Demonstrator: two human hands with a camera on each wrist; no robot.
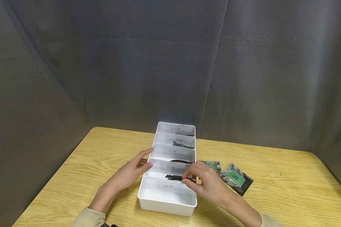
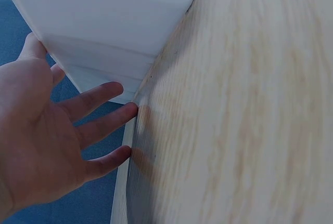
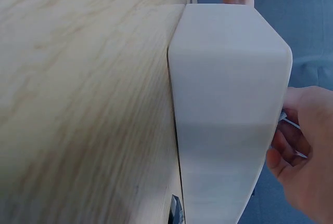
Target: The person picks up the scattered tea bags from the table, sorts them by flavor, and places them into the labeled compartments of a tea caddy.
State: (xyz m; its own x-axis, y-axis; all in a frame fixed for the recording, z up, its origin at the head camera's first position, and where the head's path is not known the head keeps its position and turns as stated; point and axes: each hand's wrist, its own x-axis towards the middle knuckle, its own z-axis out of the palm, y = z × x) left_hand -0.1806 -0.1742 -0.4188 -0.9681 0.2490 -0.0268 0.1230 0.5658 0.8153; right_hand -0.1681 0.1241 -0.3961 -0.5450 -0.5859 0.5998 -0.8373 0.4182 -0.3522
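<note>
A long white divided box (image 1: pixel 167 206) stands on the table, its several compartments marked with printed labels. My left hand (image 1: pixel 128 175) rests at its left side, thumb and forefinger touching the rim. In the left wrist view the other fingers of that hand (image 2: pixel 57 125) spread loosely beside the wall. Over the second compartment from the front, my right hand (image 1: pixel 208 181) pinches the right end of a dark tea sachet (image 1: pixel 173 177) between thumb and fingers. In the right wrist view, the box wall (image 3: pixel 223 115) hides most of the sachet.
Right of the box, two tea sachets with green labels lie on the table: one flat sachet (image 1: pixel 236 179) and another sachet (image 1: pixel 213 164) partly behind my right hand. Other sachets (image 1: pixel 182 145) stand in the rear compartments. A grey curtain (image 1: pixel 159 72) hangs behind the table.
</note>
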